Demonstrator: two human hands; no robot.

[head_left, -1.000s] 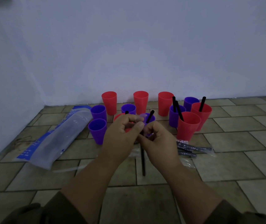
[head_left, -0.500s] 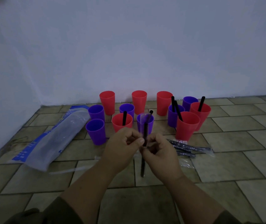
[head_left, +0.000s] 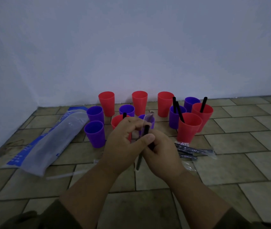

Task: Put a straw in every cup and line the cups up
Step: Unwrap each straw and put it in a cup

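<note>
Wrapper (head_left: pixel 145 120) now raised off straw (head_left: pixel 146 130) tip; left grip (head_left: pixel 124 146) pinches wrapper, right grip (head_left: pixel 162 157) curled round straw.

The cups (head_left: pixel 139 103) are clustered on the floor (head_left: pixel 230 164), just before the wall (head_left: pixel 131 47). A bag (head_left: pixel 52 141) is laid to their left. Before the rightmost cups, wrapped straws (head_left: pixel 192 151) are strewn. In three cups at the right and one near the middle, straws (head_left: pixel 203 104) are stood. Before the cluster, one straw (head_left: pixel 146 131) is held between the left hand (head_left: pixel 123 146) and right hand (head_left: pixel 162 156).
</note>
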